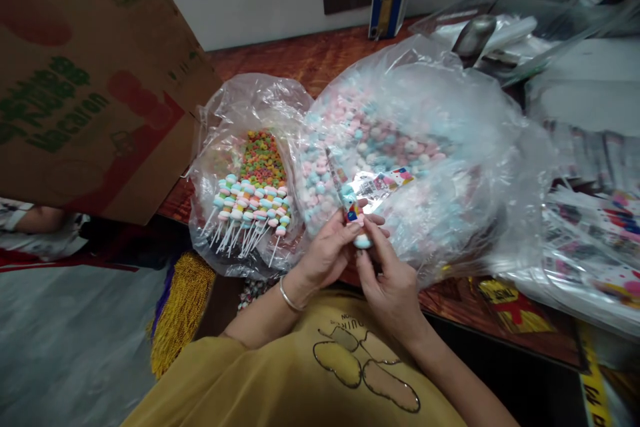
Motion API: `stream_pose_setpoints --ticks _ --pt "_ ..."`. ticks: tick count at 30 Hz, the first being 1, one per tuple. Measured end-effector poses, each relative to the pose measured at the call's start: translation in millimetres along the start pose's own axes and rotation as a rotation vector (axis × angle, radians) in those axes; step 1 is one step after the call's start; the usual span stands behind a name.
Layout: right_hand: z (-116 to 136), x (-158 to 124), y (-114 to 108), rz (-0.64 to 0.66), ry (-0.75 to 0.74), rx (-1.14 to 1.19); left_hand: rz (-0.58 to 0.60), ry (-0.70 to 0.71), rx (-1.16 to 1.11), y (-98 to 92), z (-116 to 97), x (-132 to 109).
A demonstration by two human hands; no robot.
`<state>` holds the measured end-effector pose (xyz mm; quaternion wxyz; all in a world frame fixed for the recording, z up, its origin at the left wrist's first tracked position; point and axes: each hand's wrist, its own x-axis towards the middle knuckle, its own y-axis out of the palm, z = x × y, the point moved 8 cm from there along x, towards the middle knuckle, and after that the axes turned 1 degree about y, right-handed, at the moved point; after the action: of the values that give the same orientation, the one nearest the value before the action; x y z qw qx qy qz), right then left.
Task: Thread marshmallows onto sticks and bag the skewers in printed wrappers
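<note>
In front of my chest, my left hand (327,248) is closed on a small printed plastic wrapper (354,211). My right hand (390,273) pinches a white and pale blue marshmallow piece (363,241) at the wrapper's lower end. Whether the piece is inside the wrapper I cannot tell. Beyond my hands lies a big clear bag (425,87) of pink, blue and white marshmallows (320,173), with a printed silver wrapper (380,183) on it. To the left, several marshmallow sticks (250,207) rest on a bag of colourful ring-shaped pieces (263,157).
A large cardboard box (90,80) stands at the left edge of the wooden table (270,53). At the back is a blue box-shaped device (391,1). Stacked printed wrappers (590,233) lie at right. A gold fringe (185,307) hangs at lower left, near another person's arm (37,220).
</note>
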<state>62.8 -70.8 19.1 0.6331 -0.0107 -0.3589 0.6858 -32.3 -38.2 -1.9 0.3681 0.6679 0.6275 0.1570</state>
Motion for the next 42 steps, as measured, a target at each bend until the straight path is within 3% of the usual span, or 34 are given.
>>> stream_pose_setpoints --ticks 6,12,18,23,29,38,42 --pt "5.7 5.3 -12.3 -0.039 -0.068 -0.075 -0.044 0.049 0.089 -17.7 -1.7 5.2" --pt "-0.8 26.0 -32.7 -0.14 -0.087 -0.117 0.066 -0.067 0.133 -18.7 9.6 6.0" --pt "4.2 28.6 -29.0 -0.171 -0.275 -0.351 0.068 -0.115 0.188 -17.5 16.3 3.9" --pt "14.1 23.3 -26.9 -0.178 -0.415 -0.522 0.063 -0.065 0.421 -15.9 11.8 0.5" --pt "16.4 23.2 -23.9 -0.188 -0.456 -0.59 0.019 0.021 0.596 -11.9 3.8 -3.8" --pt "7.8 23.8 -16.4 -0.119 -0.424 -0.462 -0.16 0.099 0.336 -25.8 0.5 1.3" --pt "7.7 24.7 -15.6 -0.099 -0.441 -0.429 -0.167 0.077 0.205 -23.1 5.6 2.4"
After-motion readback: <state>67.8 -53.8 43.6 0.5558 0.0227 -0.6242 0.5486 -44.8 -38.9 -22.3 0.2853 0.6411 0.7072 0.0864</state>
